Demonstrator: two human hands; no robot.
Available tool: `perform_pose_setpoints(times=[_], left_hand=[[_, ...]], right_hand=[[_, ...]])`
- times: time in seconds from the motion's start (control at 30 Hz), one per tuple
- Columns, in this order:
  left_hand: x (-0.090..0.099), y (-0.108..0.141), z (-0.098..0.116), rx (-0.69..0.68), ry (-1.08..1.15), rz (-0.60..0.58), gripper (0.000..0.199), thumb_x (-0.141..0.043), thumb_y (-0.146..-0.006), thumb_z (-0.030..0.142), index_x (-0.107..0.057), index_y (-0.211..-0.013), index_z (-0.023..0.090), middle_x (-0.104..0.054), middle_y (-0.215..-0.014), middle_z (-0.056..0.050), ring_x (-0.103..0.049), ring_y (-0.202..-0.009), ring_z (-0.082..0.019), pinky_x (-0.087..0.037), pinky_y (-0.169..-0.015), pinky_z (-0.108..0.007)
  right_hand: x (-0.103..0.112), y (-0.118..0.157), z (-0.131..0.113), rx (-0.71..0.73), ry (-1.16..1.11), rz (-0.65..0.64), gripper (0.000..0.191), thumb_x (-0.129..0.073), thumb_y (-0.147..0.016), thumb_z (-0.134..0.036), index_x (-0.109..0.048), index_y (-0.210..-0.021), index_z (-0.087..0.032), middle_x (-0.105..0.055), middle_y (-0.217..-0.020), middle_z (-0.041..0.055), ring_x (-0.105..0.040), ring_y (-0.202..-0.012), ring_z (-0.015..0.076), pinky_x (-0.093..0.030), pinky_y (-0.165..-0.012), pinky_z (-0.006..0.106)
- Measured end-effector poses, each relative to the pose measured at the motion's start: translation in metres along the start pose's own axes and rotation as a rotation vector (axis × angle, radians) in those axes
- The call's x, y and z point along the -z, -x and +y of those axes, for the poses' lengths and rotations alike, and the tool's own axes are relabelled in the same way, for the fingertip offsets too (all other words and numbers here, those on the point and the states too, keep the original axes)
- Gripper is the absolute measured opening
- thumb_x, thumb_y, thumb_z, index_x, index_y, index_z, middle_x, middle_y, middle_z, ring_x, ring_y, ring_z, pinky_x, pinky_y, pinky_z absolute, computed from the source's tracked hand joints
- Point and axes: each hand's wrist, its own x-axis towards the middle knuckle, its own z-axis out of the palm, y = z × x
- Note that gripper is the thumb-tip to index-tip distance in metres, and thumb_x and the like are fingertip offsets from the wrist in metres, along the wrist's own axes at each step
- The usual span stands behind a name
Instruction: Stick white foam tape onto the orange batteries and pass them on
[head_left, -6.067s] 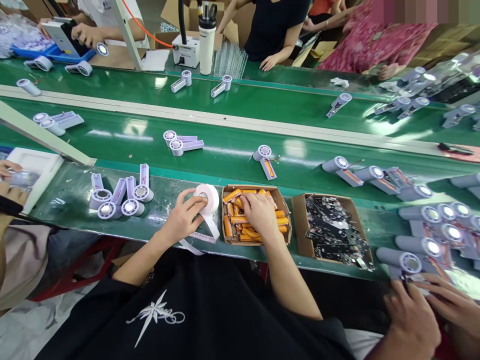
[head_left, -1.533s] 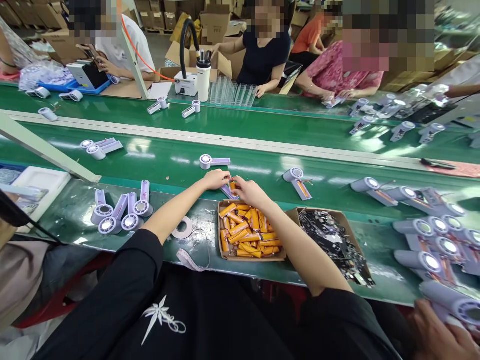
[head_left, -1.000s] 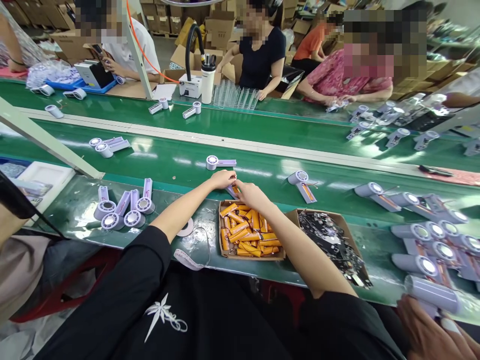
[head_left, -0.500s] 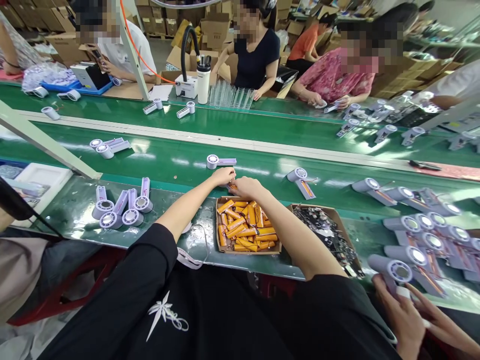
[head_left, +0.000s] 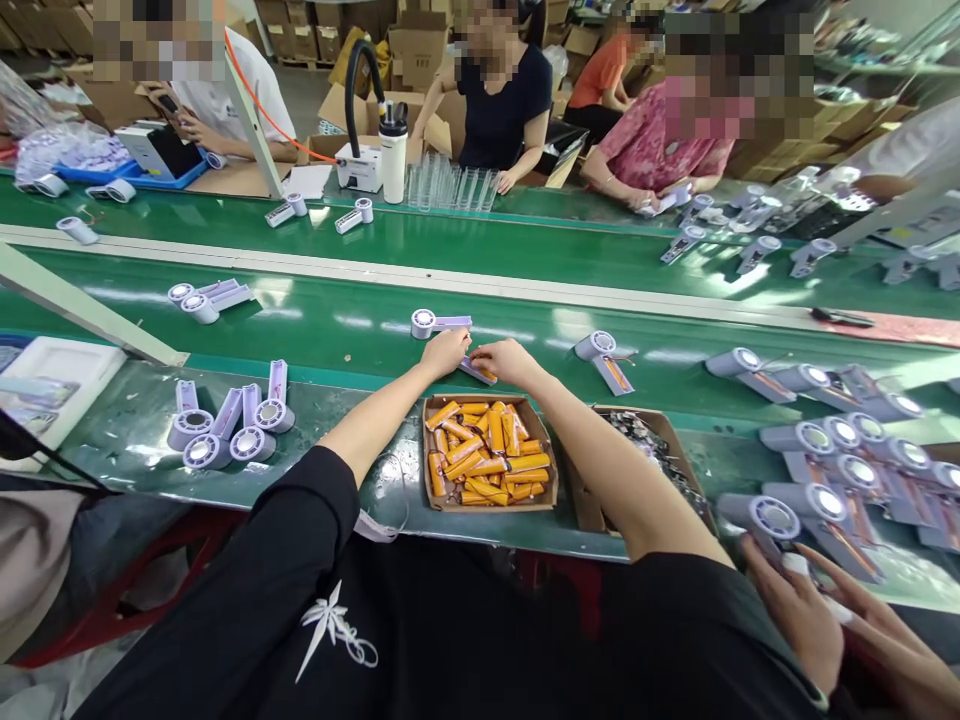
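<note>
My left hand [head_left: 448, 352] is closed around the head end of a lavender handheld fan, whose open handle [head_left: 466, 371] points to the lower right. An orange cylindrical battery [head_left: 486, 376] lies in that handle. The fingers of my right hand [head_left: 511, 361] are bent together at the battery and the handle's upper edge; their tips are partly hidden. Just behind my hands, another fan [head_left: 424, 322] with a lavender handle lies on the green belt. Below them sits a cardboard box [head_left: 489, 507] filled with orange batteries [head_left: 491, 465].
A second box [head_left: 589, 500] holds dark small parts, partly behind my right forearm. Several fans [head_left: 229, 440] stand at left, and many with batteries [head_left: 825, 500] crowd the right. A neighbour's hands [head_left: 806, 610] hold a fan at lower right. Co-workers sit across the belt [head_left: 315, 270].
My hands have drawn slightly apart. The fan handle with the orange battery in it now shows between them; before, only a bit of orange was visible. The view has shifted slightly.
</note>
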Motion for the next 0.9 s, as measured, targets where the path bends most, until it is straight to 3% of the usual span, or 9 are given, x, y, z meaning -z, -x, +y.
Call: perform_pose_setpoints(times=[0.13, 0.27, 0.47, 0.67, 0.8, 0.9], left_hand=[[-0.005, -0.003, 0.002, 0.005, 0.014, -0.009, 0.033, -0.039, -0.111, 0.032, -0.069, -0.118, 0.020, -0.075, -0.114, -0.012, -0.066, -0.116, -0.027, -0.049, -0.099, -0.035], [-0.009, -0.007, 0.005, 0.005, 0.026, -0.011, 0.034, -0.040, -0.111, 0.035, -0.069, -0.118, 0.021, -0.076, -0.117, -0.011, -0.065, -0.117, -0.027, -0.049, -0.099, -0.035], [-0.009, -0.012, 0.009, 0.018, 0.041, -0.020, 0.033, -0.040, -0.110, 0.033, -0.071, -0.116, 0.022, -0.078, -0.111, -0.009, -0.068, -0.111, -0.025, -0.050, -0.094, -0.033], [-0.011, -0.012, 0.013, 0.003, 0.075, -0.020, 0.034, -0.039, -0.111, 0.033, -0.071, -0.116, 0.022, -0.078, -0.111, -0.009, -0.068, -0.111, -0.024, -0.050, -0.096, -0.033], [-0.015, -0.013, 0.017, 0.011, 0.088, -0.036, 0.032, -0.041, -0.110, 0.033, -0.070, -0.116, 0.021, -0.077, -0.112, -0.011, -0.067, -0.113, -0.026, -0.050, -0.099, -0.036], [-0.017, -0.017, 0.020, 0.013, 0.100, -0.064, 0.031, -0.042, -0.110, 0.033, -0.070, -0.116, 0.021, -0.078, -0.111, -0.010, -0.068, -0.112, -0.026, -0.052, -0.098, -0.036]], right_hand=[[-0.007, 0.013, 0.015, 0.005, -0.040, 0.008, 0.040, -0.046, -0.109, -0.032, -0.073, -0.139, -0.027, -0.077, -0.135, 0.0031, -0.073, -0.120, 0.0196, -0.053, -0.104, 0.027], [-0.015, 0.012, 0.009, -0.019, 0.026, -0.030, 0.043, -0.052, -0.108, -0.045, -0.066, -0.147, -0.034, -0.079, -0.129, 0.0090, -0.075, -0.115, 0.0283, -0.055, -0.101, 0.039], [-0.005, 0.005, 0.000, -0.004, 0.132, -0.076, 0.043, -0.050, -0.107, -0.048, -0.070, -0.142, -0.034, -0.079, -0.122, 0.0138, -0.076, -0.111, 0.0325, -0.055, -0.095, 0.042], [0.014, 0.021, 0.010, -0.021, 0.192, -0.067, 0.040, -0.050, -0.107, -0.040, -0.077, -0.134, -0.028, -0.080, -0.121, 0.0149, -0.074, -0.114, 0.0343, -0.054, -0.098, 0.042], [0.005, 0.025, 0.006, -0.072, 0.196, -0.080, 0.043, -0.047, -0.109, -0.043, -0.072, -0.141, -0.029, -0.079, -0.124, 0.0153, -0.075, -0.114, 0.0335, -0.056, -0.096, 0.041], [-0.005, 0.015, -0.005, -0.115, 0.203, -0.104, 0.043, -0.056, -0.105, -0.044, -0.074, -0.137, -0.023, -0.077, -0.126, 0.0212, -0.075, -0.115, 0.0363, -0.058, -0.095, 0.043]])
